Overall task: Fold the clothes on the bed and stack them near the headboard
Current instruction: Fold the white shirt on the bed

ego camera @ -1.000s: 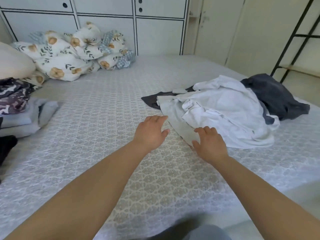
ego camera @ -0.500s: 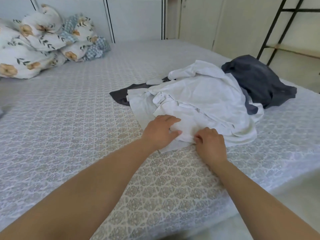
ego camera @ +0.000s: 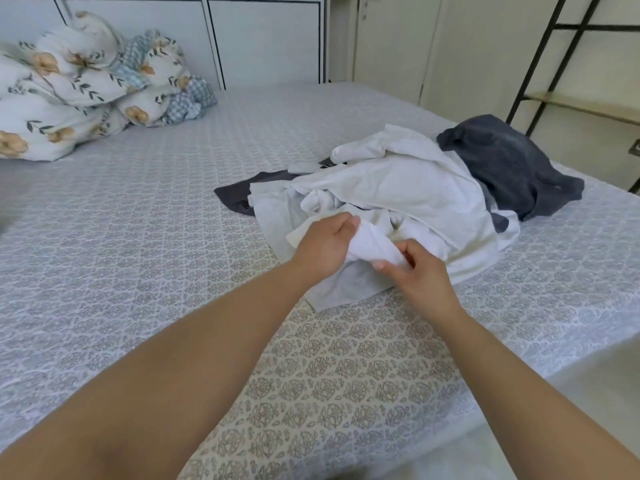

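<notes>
A heap of unfolded clothes lies on the right half of the bed point(ego camera: 138, 237): white garments point(ego camera: 408, 188) on top, a dark grey piece point(ego camera: 505, 161) behind them and another dark piece point(ego camera: 235, 195) poking out at the left. My left hand point(ego camera: 322, 247) grips the near edge of a white garment point(ego camera: 370, 244) and lifts it slightly. My right hand point(ego camera: 419, 271) pinches the same fold of white cloth from the right. Both hands are close together at the front of the heap.
A crumpled floral duvet point(ego camera: 79, 95) sits at the far left against white cupboard doors point(ego camera: 263, 36). A black metal ladder frame point(ego camera: 540, 67) stands beyond the bed's right side. The bed's near edge runs below my right forearm.
Both hands went from resting flat on the white cloth to gripping a fold of it and raising it. The view has shifted right, so the folded stack at the left is out of sight.
</notes>
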